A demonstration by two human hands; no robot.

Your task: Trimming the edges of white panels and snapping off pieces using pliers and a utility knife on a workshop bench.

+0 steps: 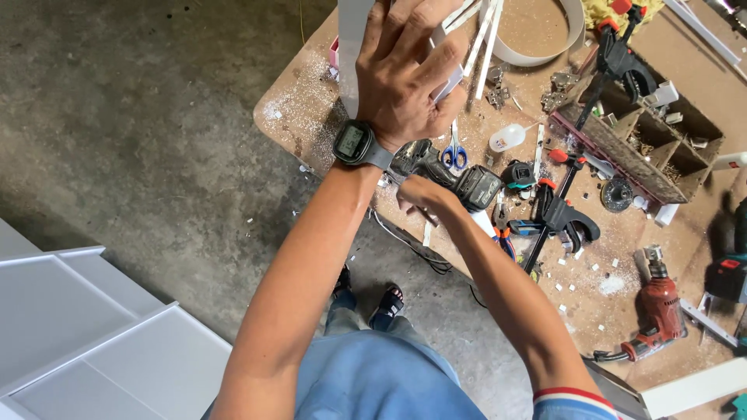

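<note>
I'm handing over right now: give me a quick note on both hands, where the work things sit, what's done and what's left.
Left hand, with a wristwatch, is raised and grips a white panel strip above the workbench.
Right hand is low, closed on a dark cordless drill at the bench's near edge.
Nearby: blue-handled scissors, black-and-orange bar clamps, a red corded drill, and white shavings scattered on the bench.
Done: strip and drill are both in hand.
Left: the drill tip is hidden, so whether any fastening or drilling is made cannot be told.
</note>
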